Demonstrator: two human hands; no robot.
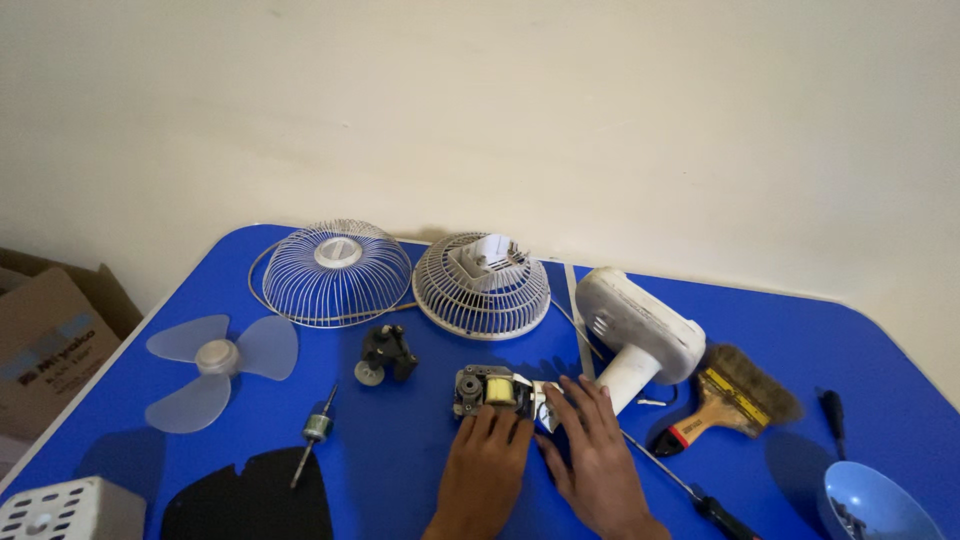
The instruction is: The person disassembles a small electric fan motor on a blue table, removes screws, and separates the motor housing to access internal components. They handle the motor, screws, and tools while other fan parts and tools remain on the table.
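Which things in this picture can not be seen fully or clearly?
- Small white part, head view: mostly covered by the right hand.
- Motor, head view: near edge hidden under the left hand.
- Blue bowl: cut by the bottom edge; contents too small to tell.
- Grey vented box: cut by the corner.
- Cardboard box: cut by the left edge.

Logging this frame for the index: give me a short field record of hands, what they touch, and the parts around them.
surface: blue table
left hand: fingertips on fan motor
right hand: on table beside motor, over white piece
grilles: two wire fan guards
blade: translucent fan blade
rotor shaft
base: white fan stand
tools: paintbrush, screwdriver
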